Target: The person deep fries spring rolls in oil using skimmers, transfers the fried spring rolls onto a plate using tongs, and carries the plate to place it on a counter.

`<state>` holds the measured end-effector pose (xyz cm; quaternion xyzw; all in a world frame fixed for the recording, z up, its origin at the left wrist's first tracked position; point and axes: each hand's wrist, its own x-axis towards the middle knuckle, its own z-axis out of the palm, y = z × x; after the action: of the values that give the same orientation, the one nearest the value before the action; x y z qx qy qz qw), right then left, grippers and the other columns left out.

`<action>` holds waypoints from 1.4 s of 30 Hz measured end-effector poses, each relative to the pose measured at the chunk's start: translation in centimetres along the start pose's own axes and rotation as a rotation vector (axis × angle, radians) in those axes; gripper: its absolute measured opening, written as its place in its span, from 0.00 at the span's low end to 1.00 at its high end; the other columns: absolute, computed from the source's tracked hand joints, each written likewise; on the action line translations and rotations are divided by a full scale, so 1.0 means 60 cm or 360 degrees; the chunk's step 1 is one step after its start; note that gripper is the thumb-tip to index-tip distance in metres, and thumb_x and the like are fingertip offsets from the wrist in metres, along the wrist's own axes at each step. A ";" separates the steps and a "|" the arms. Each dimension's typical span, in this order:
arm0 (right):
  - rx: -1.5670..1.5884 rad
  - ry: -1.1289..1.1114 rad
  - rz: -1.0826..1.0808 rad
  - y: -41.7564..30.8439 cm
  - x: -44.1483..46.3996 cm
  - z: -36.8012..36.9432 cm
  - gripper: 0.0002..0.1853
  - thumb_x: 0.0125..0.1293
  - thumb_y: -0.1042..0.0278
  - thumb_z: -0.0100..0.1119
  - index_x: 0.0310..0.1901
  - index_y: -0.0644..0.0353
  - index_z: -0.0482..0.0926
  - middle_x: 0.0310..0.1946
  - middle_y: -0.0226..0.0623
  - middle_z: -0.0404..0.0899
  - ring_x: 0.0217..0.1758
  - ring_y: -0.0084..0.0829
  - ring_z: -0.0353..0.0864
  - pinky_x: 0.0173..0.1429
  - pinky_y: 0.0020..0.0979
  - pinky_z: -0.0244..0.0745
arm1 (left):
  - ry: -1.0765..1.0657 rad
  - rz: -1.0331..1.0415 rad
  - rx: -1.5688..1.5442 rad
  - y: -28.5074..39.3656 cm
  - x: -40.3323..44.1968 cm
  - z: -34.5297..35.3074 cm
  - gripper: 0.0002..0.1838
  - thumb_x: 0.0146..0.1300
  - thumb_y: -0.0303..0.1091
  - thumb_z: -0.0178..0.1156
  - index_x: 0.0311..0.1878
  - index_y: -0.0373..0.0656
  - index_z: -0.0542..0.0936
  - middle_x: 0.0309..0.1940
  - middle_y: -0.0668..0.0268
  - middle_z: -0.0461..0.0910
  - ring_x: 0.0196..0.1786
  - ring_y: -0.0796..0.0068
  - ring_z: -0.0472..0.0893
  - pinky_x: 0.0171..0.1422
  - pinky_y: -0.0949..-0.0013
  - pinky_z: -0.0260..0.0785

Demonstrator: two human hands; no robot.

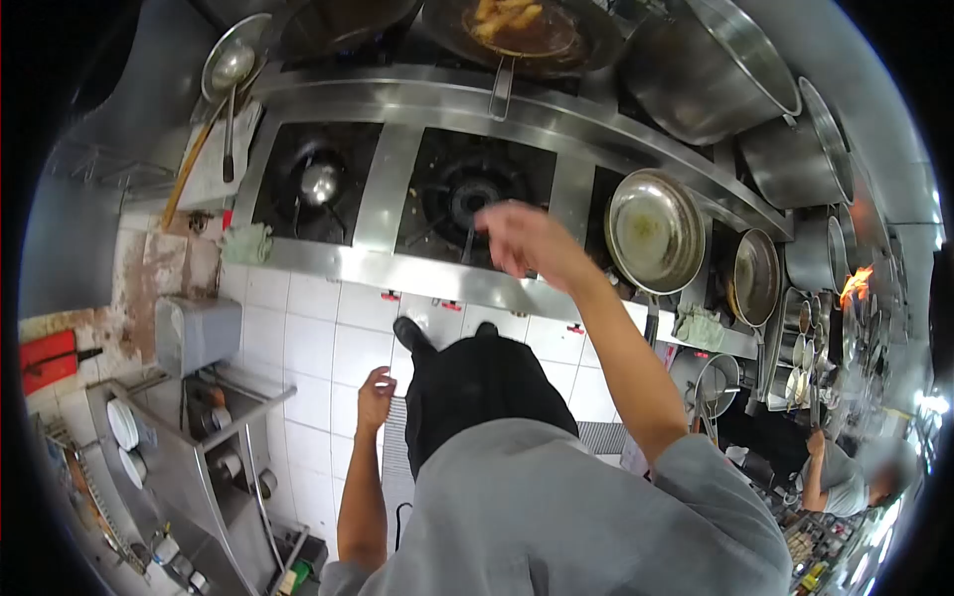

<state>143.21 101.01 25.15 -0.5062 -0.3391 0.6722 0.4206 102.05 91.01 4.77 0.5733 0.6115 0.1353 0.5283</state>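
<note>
Right hand, loosely open, could burn on the near burner if it is hot; left hand half-open

Grey shirt, black trousers, white tiles, red tap handles, pale green cloth, orange flame.

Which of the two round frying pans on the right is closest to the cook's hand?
The frying pan that looks bigger, with a yellowish-green patch in its middle. The right hand is nearer it; the other frying pan is farther right.
</note>
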 end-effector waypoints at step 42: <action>0.0598 0.1153 0.0702 0.654 0.011 -0.108 0.13 0.71 0.62 0.54 0.51 0.60 0.74 0.46 0.41 0.76 0.52 0.39 0.79 0.56 0.39 0.75 | 0.0436 -0.0950 -0.0367 -0.385 -0.210 0.048 0.20 0.58 0.32 0.64 0.54 0.37 0.75 0.34 0.55 0.82 0.33 0.71 0.82 0.34 0.70 0.73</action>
<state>140.66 85.49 -11.37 -0.6834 0.0732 0.5754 0.4434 88.74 72.04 -8.06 0.2822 0.7981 0.1187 0.5190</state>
